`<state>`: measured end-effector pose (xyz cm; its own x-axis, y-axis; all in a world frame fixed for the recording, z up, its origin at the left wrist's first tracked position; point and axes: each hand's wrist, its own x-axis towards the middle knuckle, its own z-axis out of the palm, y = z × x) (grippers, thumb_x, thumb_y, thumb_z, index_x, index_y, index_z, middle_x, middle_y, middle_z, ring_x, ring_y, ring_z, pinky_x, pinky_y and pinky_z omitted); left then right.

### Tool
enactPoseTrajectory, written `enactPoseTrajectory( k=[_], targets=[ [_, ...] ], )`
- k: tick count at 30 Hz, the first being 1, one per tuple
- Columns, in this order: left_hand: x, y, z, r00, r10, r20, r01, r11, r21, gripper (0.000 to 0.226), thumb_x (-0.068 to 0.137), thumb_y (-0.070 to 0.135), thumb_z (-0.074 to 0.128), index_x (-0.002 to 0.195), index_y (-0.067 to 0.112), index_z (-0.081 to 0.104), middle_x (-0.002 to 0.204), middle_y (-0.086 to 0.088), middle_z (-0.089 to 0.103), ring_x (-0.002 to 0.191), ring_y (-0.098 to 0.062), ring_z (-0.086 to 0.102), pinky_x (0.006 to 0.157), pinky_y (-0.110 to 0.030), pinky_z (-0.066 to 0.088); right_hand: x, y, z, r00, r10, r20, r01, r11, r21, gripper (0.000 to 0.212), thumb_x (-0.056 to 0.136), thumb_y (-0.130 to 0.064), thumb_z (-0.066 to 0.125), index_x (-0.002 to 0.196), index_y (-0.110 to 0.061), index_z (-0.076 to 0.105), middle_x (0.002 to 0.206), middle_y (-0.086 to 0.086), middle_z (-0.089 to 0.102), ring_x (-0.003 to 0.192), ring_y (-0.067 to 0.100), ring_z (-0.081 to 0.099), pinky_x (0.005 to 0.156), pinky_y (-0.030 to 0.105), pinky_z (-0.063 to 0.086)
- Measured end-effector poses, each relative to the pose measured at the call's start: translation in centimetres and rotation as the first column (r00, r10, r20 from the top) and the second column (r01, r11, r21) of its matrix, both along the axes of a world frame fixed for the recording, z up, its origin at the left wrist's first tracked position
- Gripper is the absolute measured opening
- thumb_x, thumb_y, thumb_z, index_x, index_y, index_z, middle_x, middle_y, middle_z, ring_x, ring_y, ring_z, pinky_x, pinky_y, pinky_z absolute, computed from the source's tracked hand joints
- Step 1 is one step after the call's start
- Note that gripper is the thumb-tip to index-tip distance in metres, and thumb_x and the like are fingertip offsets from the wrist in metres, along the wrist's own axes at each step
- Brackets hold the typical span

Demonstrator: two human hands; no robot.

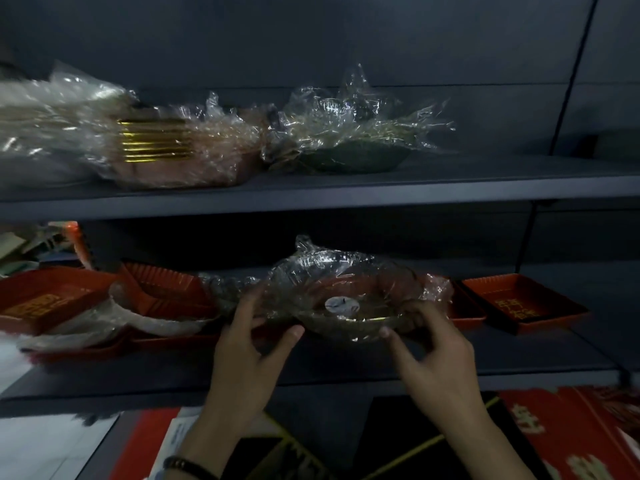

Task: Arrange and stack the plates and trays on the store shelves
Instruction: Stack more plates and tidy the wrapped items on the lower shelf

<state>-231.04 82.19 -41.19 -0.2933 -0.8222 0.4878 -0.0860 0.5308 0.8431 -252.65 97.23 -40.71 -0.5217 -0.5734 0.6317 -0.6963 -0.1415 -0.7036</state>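
A plastic-wrapped stack of red plates (349, 299) with a white sticker hovers just above the lower shelf (346, 379), held between both hands. My left hand (249, 344) grips its left edge, thumb pointing right under the rim. My right hand (429, 344) pinches the right edge, fingers curled over the wrap. On the upper shelf (450, 183) lie a wrapped stack of gold-rimmed plates (166, 147) and a wrapped green plate (353, 150).
Red rectangular trays sit on the lower shelf: one at the left (45, 299), one behind it (166, 289), one at the right (523, 303). A wrapped tray (114, 323) lies at the left front. Red printed packaging (571, 434) lies below.
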Motion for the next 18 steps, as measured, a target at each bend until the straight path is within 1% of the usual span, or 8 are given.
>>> enactPoseTrajectory(
  k=[3,5,8,10,12,14,16,18],
  targets=[
    [1.1,1.5,3.1,0.999,-0.03,0.014,0.032,0.993,-0.112,0.071,0.085,0.042,0.083,0.147,0.053,0.05,0.141,0.013,0.062,0.128,-0.012,0.064,0.104,-0.045,0.057,1.6,2.0,2.4,0.999,0.036,0.008,-0.036,0.999,-0.01,0.032,0.08,-0.04,0.086,0.105,-0.041,0.065,0.104,-0.02,0.071,0.102,0.004,0.068,0.088,0.036,0.058],
    [2.0,2.7,5.1,0.998,-0.038,0.042,0.046,0.979,-0.198,0.065,0.083,0.05,0.08,0.143,0.048,0.055,0.14,0.014,0.061,0.127,-0.012,0.065,0.102,-0.043,0.059,2.3,3.3,4.1,1.0,0.019,-0.008,-0.019,0.999,-0.039,0.035,0.076,-0.044,0.088,0.102,-0.04,0.065,0.098,-0.017,0.07,0.096,0.006,0.068,0.084,0.038,0.058],
    [3.3,4.8,7.7,0.999,-0.045,0.02,0.049,0.958,-0.284,0.057,0.08,0.048,0.081,0.133,0.039,0.064,0.134,0.012,0.065,0.12,-0.012,0.069,0.091,-0.033,0.063,2.9,5.4,6.8,0.999,-0.021,-0.048,0.016,0.995,-0.094,0.039,0.074,-0.056,0.082,0.104,-0.038,0.065,0.097,-0.016,0.07,0.095,0.007,0.068,0.083,0.044,0.059],
    [4.0,6.3,9.3,0.999,-0.047,-0.014,0.041,0.951,-0.306,0.054,0.079,0.045,0.082,0.128,0.031,0.068,0.129,0.009,0.068,0.114,-0.011,0.072,0.087,-0.031,0.064,3.5,6.7,8.5,0.997,-0.008,-0.071,0.0,0.993,-0.118,0.041,0.075,-0.057,0.081,0.107,-0.039,0.065,0.101,-0.016,0.071,0.099,0.01,0.069,0.085,0.046,0.059],
    [4.6,7.5,10.9,0.999,-0.013,-0.032,0.0,0.934,-0.357,0.052,0.076,0.041,0.085,0.123,0.023,0.072,0.122,0.008,0.071,0.105,-0.005,0.075,0.084,-0.027,0.065,4.1,7.9,10.1,0.997,0.004,-0.074,-0.014,0.99,-0.141,0.042,0.075,-0.058,0.081,0.109,-0.04,0.065,0.098,-0.014,0.072,0.098,0.013,0.07,0.084,0.049,0.059],
    [5.3,8.6,12.7,1.0,0.014,-0.023,-0.022,0.912,-0.409,0.05,0.075,0.041,0.088,0.119,0.021,0.075,0.115,0.009,0.073,0.101,-0.004,0.076,0.084,-0.025,0.064,4.5,9.0,11.7,0.998,-0.001,-0.069,-0.01,0.987,-0.163,0.044,0.077,-0.062,0.08,0.111,-0.04,0.066,0.096,-0.012,0.072,0.095,0.014,0.07,0.083,0.05,0.059],
    [5.8,9.7,14.3,0.999,0.031,-0.019,-0.036,0.89,-0.454,0.048,0.075,0.042,0.09,0.118,0.025,0.076,0.113,0.009,0.074,0.103,-0.008,0.075,0.087,-0.026,0.064,4.9,10.1,13.3,0.998,-0.006,-0.061,-0.005,0.984,-0.178,0.048,0.078,-0.069,0.078,0.114,-0.038,0.066,0.096,-0.011,0.072,0.094,0.015,0.071,0.083,0.05,0.06],
    [6.3,10.6,15.6,0.999,0.041,-0.032,-0.052,0.888,-0.457,0.049,0.075,0.045,0.09,0.119,0.028,0.076,0.113,0.011,0.074,0.106,-0.008,0.075,0.09,-0.026,0.064,5.3,11.0,14.8,0.998,-0.003,-0.057,-0.007,0.983,-0.183,0.047,0.079,-0.068,0.077,0.114,-0.037,0.067,0.091,-0.009,0.071,0.089,0.016,0.071,0.081,0.05,0.06]
  ],
)
